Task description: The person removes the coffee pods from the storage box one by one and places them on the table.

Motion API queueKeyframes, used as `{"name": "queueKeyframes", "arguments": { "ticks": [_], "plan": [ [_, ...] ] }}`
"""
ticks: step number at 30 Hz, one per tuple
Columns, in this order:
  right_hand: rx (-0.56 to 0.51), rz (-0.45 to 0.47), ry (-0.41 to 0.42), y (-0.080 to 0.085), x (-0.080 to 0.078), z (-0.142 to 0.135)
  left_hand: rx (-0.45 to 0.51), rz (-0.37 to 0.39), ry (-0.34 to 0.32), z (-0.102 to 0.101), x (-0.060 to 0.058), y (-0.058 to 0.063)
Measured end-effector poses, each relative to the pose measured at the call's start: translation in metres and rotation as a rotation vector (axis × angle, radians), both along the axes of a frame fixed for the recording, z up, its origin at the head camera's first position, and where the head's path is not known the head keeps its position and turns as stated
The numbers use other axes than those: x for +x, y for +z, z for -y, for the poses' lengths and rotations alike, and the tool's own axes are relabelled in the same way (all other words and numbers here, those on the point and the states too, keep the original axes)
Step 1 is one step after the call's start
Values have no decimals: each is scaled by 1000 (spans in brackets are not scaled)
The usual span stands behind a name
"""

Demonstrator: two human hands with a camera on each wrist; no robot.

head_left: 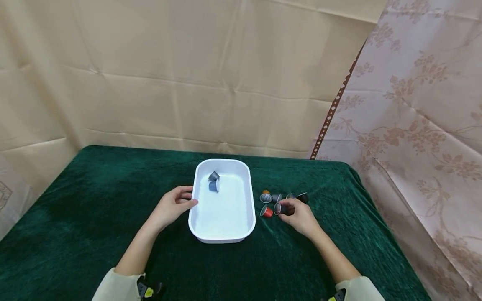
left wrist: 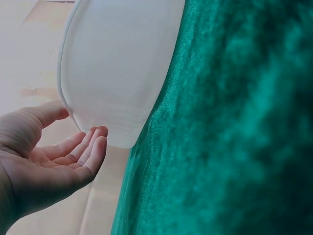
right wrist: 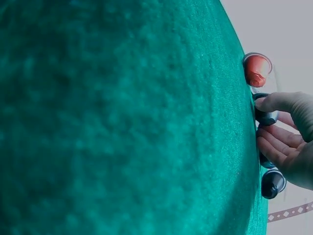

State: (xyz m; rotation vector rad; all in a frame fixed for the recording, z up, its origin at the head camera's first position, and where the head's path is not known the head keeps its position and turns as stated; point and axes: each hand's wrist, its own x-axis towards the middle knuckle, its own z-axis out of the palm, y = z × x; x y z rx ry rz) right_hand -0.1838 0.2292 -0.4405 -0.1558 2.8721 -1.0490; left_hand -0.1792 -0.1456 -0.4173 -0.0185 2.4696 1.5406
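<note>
My left hand (head_left: 173,209) holds the left rim of a white tray (head_left: 222,241), thumb at the rim and fingers against the outer wall, as the left wrist view also shows. Inside the tray lie a dark grey coffee capsule (head_left: 214,176) and a blue coffee capsule (head_left: 214,186), close together. Right of the tray, my right hand (head_left: 301,217) pinches a dark coffee capsule (right wrist: 266,116) between thumb and fingers, at the cloth. A red coffee capsule (head_left: 266,211) lies just left of these fingertips. Beyond the hand sits a black coffee capsule (head_left: 303,197), on its side.
An orange-brown capsule (head_left: 265,196) and a grey capsule (head_left: 276,197) lie behind the red one. Another capsule (head_left: 289,195) is partly hidden by the right hand. Dark green cloth (head_left: 94,225) covers the table, with a beige curtain (head_left: 169,83) behind it.
</note>
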Motion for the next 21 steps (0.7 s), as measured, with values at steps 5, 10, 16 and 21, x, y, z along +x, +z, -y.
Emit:
{"name": "queueKeyframes", "arguments": {
  "ticks": [5, 10, 16, 21],
  "plan": [
    [31, -3, 10, -1, 0, 2, 3, 0, 1, 0, 0, 1],
    [47, 3, 15, 0, 0, 5, 2, -1, -2, 0, 0, 1],
    [71, -2, 22, 1, 0, 7, -1, 3, -1, 0, 0, 0],
    [68, -7, 28, 0, 0, 6, -2, 4, 2, 0, -1, -1]
  ]
}}
